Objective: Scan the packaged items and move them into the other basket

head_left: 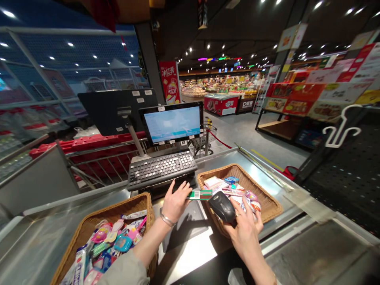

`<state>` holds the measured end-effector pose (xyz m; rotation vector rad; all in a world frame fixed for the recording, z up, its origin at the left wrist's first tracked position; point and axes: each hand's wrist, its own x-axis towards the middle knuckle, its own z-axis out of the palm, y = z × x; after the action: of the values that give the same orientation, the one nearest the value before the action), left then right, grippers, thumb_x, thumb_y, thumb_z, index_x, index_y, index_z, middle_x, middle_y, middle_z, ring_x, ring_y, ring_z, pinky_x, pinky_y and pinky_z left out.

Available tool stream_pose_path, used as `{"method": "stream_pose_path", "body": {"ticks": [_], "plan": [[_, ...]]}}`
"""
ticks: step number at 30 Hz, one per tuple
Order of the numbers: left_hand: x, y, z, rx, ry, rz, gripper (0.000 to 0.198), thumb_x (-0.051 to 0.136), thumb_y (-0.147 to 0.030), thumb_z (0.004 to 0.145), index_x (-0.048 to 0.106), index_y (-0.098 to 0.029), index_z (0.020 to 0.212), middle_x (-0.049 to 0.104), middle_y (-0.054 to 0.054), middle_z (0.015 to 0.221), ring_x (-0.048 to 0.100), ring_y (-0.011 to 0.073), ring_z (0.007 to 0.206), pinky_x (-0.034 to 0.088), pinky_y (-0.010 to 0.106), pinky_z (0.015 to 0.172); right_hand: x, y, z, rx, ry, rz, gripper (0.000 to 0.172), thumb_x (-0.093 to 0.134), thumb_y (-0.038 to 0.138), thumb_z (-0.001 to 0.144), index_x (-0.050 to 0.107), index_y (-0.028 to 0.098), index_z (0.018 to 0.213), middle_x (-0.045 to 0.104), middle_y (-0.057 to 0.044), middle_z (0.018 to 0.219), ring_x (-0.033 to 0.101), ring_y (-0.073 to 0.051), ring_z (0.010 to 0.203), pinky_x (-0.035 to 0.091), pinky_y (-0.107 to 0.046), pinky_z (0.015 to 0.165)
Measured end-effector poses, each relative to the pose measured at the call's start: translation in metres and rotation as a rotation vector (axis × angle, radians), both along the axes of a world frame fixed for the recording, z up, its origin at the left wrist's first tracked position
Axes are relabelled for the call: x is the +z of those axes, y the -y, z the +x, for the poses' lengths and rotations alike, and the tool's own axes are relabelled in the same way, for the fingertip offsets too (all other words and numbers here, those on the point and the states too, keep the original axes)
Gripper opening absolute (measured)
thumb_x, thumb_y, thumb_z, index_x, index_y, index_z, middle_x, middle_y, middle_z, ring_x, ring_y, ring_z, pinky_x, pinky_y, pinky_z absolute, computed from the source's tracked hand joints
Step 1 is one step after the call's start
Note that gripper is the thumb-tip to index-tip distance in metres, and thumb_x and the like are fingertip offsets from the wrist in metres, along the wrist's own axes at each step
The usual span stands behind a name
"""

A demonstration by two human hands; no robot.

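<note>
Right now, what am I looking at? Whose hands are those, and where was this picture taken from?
This picture comes from a camera worn on a person's head, so you see what they see. Those are their own hands, at a shop checkout. The right hand holds a black handheld barcode scanner. The left hand holds a green-and-white packet. On the steel counter sit two wicker baskets of small colourful items. Ahead are a keyboard and a computer screen.

left wicker basket point(118, 208) | right wicker basket point(261, 202) | keyboard point(162, 168) behind, between them | monitor point(172, 124) behind keyboard
</note>
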<state>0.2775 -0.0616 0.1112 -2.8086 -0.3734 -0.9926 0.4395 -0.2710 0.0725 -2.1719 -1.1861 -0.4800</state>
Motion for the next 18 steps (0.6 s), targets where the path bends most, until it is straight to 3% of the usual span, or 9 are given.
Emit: {"method": "stream_pose_path", "body": {"ticks": [18], "plan": [[-0.021,0.016,0.073,-0.155,-0.132,-0.105,0.035,0.054,-0.015,0.090,0.054,-0.024,0.124,0.064,0.007,0.132,0.057,0.0216,0.126,0.021,0.058,0.120,-0.007,0.037,0.060,-0.209,-0.047,0.009,0.029,0.048,0.033,0.086,0.066,0.020,0.104,0.064,-0.010,0.128,0.037,-0.031,0.137,0.013,-0.057,0.110]]}}
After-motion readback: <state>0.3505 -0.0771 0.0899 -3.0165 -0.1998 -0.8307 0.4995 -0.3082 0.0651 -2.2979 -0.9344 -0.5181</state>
